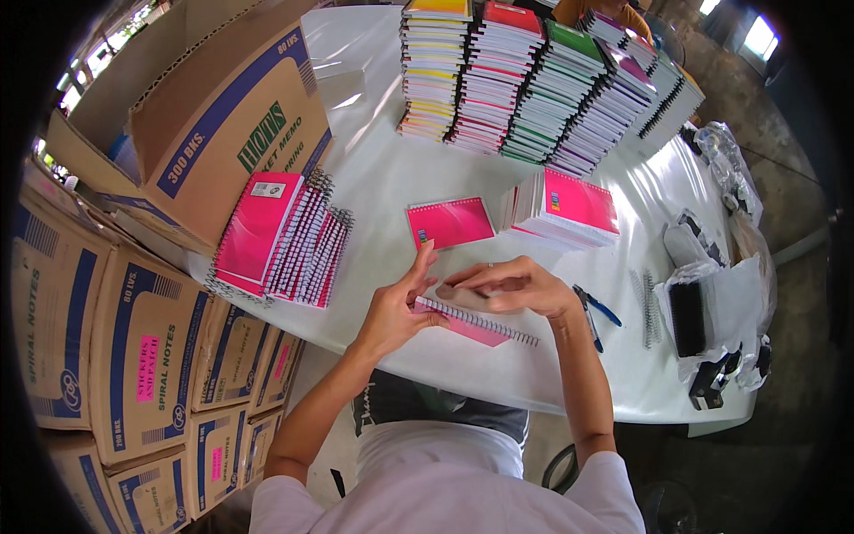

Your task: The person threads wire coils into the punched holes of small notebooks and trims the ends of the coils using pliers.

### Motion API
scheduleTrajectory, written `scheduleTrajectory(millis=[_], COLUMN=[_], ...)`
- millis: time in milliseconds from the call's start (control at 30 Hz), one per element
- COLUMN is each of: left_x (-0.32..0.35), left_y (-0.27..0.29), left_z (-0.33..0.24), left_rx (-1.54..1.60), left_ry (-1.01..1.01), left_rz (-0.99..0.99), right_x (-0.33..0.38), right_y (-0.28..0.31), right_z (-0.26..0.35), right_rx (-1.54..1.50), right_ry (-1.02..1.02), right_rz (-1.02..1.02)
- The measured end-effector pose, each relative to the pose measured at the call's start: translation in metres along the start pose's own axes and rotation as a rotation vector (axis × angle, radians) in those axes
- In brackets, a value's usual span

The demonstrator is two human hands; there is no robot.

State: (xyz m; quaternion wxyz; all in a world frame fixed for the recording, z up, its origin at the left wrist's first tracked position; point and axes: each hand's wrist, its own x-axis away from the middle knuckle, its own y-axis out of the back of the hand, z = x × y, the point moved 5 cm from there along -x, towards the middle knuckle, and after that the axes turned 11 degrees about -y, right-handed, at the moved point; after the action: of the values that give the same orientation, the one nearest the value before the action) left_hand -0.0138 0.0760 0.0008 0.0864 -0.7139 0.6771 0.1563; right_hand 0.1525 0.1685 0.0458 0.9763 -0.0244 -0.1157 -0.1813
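Low over the table's near edge, my left hand (396,310) grips one end of a small pink notebook (478,331), thumb below and fingers upright. A dark spiral wire (489,324) runs along the notebook's edge, and its right end sticks out past the cover. My right hand (525,283) is over the notebook with bent fingers. Motion smears those fingertips, so whether they touch the wire is unclear. Just beyond my hands lies a flat pink cover or pad (451,222). To its right, a stack of pink unbound notebooks (569,209) leans over.
Coiled pink notebooks (267,231) are piled at the left beside an open carton (236,116). Tall notebook stacks (516,80) line the back. Blue-handled pliers (598,311), loose spiral wires (645,307) and plastic-wrapped black coils (712,311) lie right. Cartons (147,356) stand lower left.
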Motion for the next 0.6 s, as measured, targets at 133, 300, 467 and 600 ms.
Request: scheduleTrajectory(millis=[133, 300, 467, 600], left_x=[0.002, 0.008, 0.008, 0.006], left_y=[0.0, 0.003, 0.005, 0.01], left_z=[-0.001, 0.022, 0.01, 0.009], left_rx=[0.031, 0.186, 0.325, 0.331], left_ry=[0.11, 0.11, 0.064, -0.012], left_rz=[0.048, 0.226, 0.158, 0.152], right_x=[-0.003, 0.024, 0.067, 0.09], right_y=[-0.004, 0.014, 0.036, 0.027], right_z=[-0.001, -0.003, -0.022, -0.034], right_rx=[0.067, 0.105, 0.413, 1.015], right_ry=[-0.045, -0.09, -0.045, -0.037], right_rz=[-0.024, -0.25, -0.684, -0.822])
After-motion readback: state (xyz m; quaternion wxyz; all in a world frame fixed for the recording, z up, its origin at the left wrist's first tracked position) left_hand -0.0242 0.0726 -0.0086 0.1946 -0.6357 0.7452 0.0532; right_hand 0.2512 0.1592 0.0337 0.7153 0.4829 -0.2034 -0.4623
